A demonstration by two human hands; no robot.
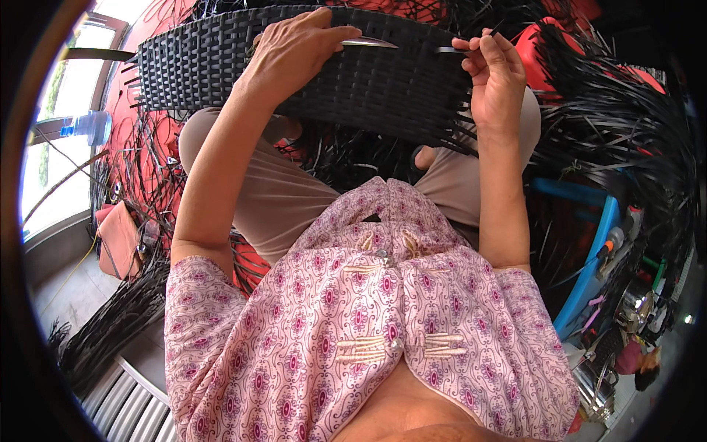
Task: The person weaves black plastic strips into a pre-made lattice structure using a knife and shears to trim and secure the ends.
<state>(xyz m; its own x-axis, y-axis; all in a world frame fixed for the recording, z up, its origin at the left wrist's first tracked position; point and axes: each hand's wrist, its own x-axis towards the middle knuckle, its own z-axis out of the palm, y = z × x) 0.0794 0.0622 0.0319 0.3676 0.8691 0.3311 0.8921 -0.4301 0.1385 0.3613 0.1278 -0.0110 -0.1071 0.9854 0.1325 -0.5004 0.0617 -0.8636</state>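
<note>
A dark woven panel [383, 85] of flat plastic strips rests across my lap, with loose strip ends sticking out at both sides. My left hand [298, 55] is closed over its upper part. From under those fingers a shiny, tapered metal blade [370, 43] points right along the weave; its rear end is hidden in the hand. At the panel's right end, my right hand [497, 74] pinches a narrow flat strip [450, 50] between thumb and fingers. The strip's light-catching end lies against the weave.
Loose black strips [611, 110] heap at the right and over the red floor covering [140, 147]. A blue-rimmed bin [607, 221] stands to my right, near metal pots [635, 306]. On the left are a water bottle [92, 128], a pink bag [118, 239] and a slatted grey surface [132, 401].
</note>
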